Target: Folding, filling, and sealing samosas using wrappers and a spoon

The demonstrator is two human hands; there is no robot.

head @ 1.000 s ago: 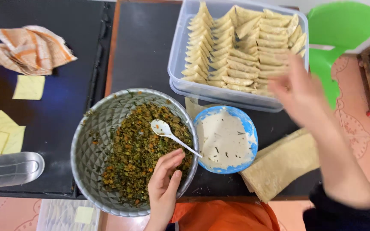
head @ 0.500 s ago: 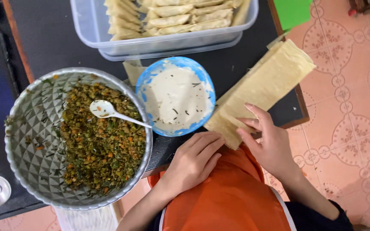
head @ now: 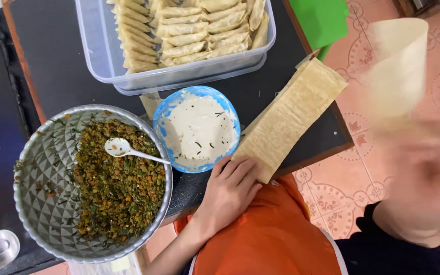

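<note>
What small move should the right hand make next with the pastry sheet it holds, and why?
Probably lower the pastry sheet toward the left hand: the right hand holds it raised and blurred, away from the filling bowl, while the left rests by the sheet stack.

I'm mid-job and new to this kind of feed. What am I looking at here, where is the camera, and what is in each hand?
There is no machine: a person works with two bare hands, and the one picture comes from a camera on their head, looking down. On the dark table stand a metal bowl of chopped filling with a white spoon, a blue bowl of pale paste, a stack of pastry sheets and a clear tub of folded pastries. The left hand rests at the near end of the stack. The right hand, blurred and close to the camera, lifts one thin pastry sheet.
</note>
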